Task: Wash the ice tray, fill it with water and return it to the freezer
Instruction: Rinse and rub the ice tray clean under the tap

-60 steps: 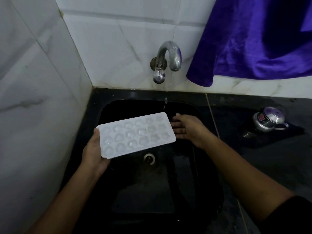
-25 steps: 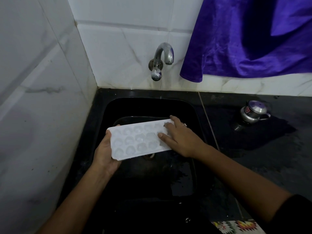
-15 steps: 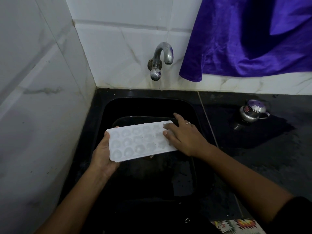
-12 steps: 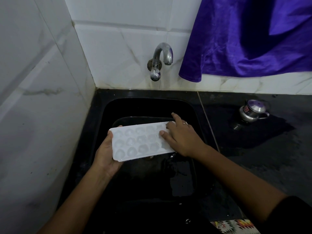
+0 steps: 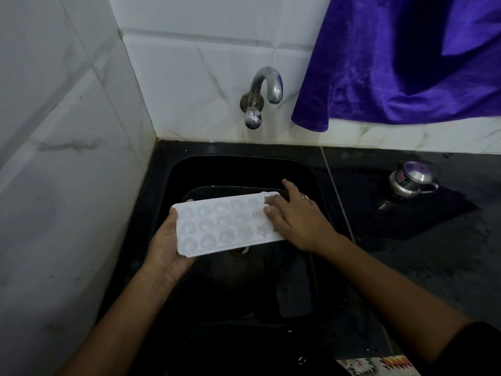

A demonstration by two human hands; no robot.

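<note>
ice tray point(image 5: 227, 225), white with its cups facing up, hangs over the black sink point(image 5: 173, 177), above the drain point(image 5: 240, 250), its long side running left to right. the left hand point(image 5: 168, 245) grips the left short end, with the palm beneath and a fingertip curled over the far corner. the right hand point(image 5: 298, 221) lies on top of the right end, fingers fairly straight and spread across the last cups, one finger reaching past the far edge; the tray's right short edge is hidden under it. whether the cups hold water i cannot tell. the tap point(image 5: 267, 85) sits on the back wall, beyond the tray and well apart from it. the tiled side wall point(image 5: 67, 158) stands close by the sink's left rim, near the left hand. open basin lies between the tray and the person. to the right runs the dark counter point(image 5: 406, 267), where a small steel lidded pot point(image 5: 412, 180) stands well apart from the right hand. a purple cloth point(image 5: 406, 63) hangs above the counter, right of the tap.
</note>
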